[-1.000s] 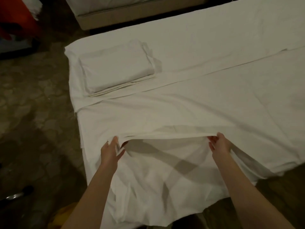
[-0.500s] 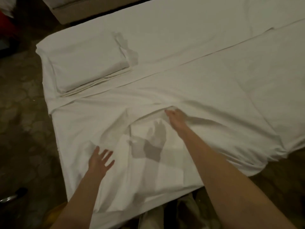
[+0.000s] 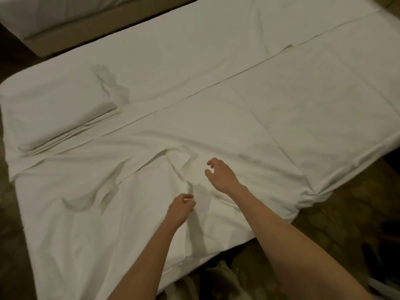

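Observation:
A white sheet (image 3: 249, 131) lies spread over a low mattress, with a rumpled fold (image 3: 179, 156) near its middle front. My right hand (image 3: 220, 176) hovers just right of that fold, fingers loosely curled and holding nothing. My left hand (image 3: 180, 208) is lower and closer to me, over the sheet, with its fingers curled in toward the thumb. No cloth shows in that hand. A crease in the sheet runs up from beside it.
A folded stack of white linen (image 3: 54, 113) rests on the mattress's back left corner. Another bed's base (image 3: 91, 27) stands beyond. Dark patterned carpet (image 3: 346, 213) surrounds the mattress. Some pale cloth (image 3: 216, 280) lies on the floor at the front edge.
Both hands let go of the sheet's lifted edge, which now lies flat and rumpled. My left hand moved right and curled its fingers. My right hand drew back from the fold.

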`<act>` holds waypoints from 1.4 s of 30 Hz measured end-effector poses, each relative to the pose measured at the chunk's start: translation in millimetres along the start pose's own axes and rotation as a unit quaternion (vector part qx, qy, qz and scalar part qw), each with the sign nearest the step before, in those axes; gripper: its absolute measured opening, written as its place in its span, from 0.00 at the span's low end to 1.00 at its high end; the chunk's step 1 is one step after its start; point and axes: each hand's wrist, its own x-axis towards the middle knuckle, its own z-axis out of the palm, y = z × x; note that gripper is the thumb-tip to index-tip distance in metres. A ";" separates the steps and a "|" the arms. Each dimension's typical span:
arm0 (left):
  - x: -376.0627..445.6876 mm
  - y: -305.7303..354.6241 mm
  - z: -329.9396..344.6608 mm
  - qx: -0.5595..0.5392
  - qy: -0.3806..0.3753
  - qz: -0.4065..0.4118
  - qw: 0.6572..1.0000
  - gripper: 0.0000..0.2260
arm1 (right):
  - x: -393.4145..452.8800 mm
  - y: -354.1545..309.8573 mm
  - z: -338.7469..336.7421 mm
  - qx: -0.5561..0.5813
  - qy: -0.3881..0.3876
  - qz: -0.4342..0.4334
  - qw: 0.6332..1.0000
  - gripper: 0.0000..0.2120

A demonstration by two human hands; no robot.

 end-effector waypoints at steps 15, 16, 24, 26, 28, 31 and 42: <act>111.6 98.7 136.8 0.430 -0.082 0.218 0.873 0.20 | -3.0 181.3 1.9 0.126 0.033 0.236 0.963 0.18; 121.6 96.7 151.5 0.460 -0.093 0.222 0.855 0.21 | 0.6 193.3 1.4 0.152 0.056 0.256 0.953 0.18; 138.1 92.5 235.6 0.673 -0.182 0.254 0.671 0.23 | 2.2 262.5 -6.6 0.335 0.258 0.402 0.812 0.08; 118.3 94.5 245.6 0.626 -0.264 0.271 0.682 0.19 | -0.1 274.7 -11.5 0.392 0.307 0.437 0.749 0.12; 94.8 95.6 246.1 0.569 -0.323 0.289 0.699 0.18 | -3.6 287.4 -22.1 0.446 0.327 0.484 0.678 0.23; 73.2 101.7 229.5 0.512 -0.363 0.319 0.710 0.22 | -13.8 304.4 -38.1 0.482 0.297 0.535 0.627 0.30; 117.6 176.1 138.6 0.352 -0.180 0.328 0.858 0.16 | 45.3 254.6 -173.0 0.380 0.499 0.334 0.704 0.21</act>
